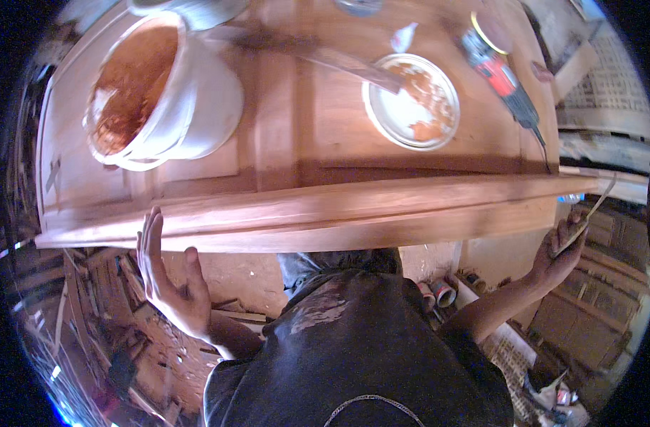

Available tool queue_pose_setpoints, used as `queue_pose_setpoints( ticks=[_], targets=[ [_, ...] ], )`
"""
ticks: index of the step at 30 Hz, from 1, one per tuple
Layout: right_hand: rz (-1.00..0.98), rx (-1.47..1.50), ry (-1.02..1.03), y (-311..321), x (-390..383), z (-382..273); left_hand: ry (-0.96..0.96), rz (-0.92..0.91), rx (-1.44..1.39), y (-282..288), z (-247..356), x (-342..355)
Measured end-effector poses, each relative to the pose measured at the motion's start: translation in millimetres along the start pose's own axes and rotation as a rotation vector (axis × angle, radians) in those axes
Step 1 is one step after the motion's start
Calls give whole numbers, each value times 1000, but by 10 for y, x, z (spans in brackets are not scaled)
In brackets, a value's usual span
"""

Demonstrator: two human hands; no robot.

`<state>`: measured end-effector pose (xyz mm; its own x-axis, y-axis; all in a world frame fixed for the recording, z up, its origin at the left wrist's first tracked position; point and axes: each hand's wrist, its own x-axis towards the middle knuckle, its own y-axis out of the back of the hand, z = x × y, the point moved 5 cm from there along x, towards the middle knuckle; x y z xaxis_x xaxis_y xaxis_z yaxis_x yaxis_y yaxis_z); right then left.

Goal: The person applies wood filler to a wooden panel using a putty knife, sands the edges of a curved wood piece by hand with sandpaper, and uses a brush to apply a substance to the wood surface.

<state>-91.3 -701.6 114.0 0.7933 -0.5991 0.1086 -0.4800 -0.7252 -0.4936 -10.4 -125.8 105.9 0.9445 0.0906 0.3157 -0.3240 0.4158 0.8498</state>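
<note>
Wide to the left it goes: the left forearm [232, 340] is being angled outward and forward from the torso [368, 349], and the left wrist [210, 329] is being bent. Up top, the left hand [172, 288] is being held raised and flat, its 4 fingers [151, 238] being stretched straight and close together, the thumb [192, 263] being spread well apart, the palm being turned inward. And across to the right, the right forearm [499, 302] is being extended farther out, while the right hand [563, 249] is being curled, its fingers being folded into a firm grip.
</note>
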Motion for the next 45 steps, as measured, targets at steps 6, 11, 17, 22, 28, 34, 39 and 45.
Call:
queue_pose_setpoints(
  ticks=[6, 11, 17, 22, 28, 34, 39, 45],
  targets=[
    [271, 76, 55, 1000, -462, -504, -480, -557, -57, -873, 1109, -67],
    [272, 96, 140, 1436, -468, -666, -657, -599, -254, -1211, 2036, -288],
    [307, 186, 181, 2172, -440, -943, -886, -580, -322, -1854, 3829, -338],
    [430, 153, 174, 2429, -410, -1074, -903, -712, -79, -2627, 4451, -560],
    [569, 185, 162, 2846, -364, -1090, -891, -675, 219, -2781, 4465, -619],
    [494, 164, 205, 2814, -209, -1215, -690, -899, 241, -2674, 4317, -693],
    [549, 125, 222, 2785, -138, -1310, -529, -983, 295, -2496, 3463, -755],
    [313, 220, 176, 2662, 19, -1198, -402, -964, -16, -1955, 2818, -683]
  ],
)
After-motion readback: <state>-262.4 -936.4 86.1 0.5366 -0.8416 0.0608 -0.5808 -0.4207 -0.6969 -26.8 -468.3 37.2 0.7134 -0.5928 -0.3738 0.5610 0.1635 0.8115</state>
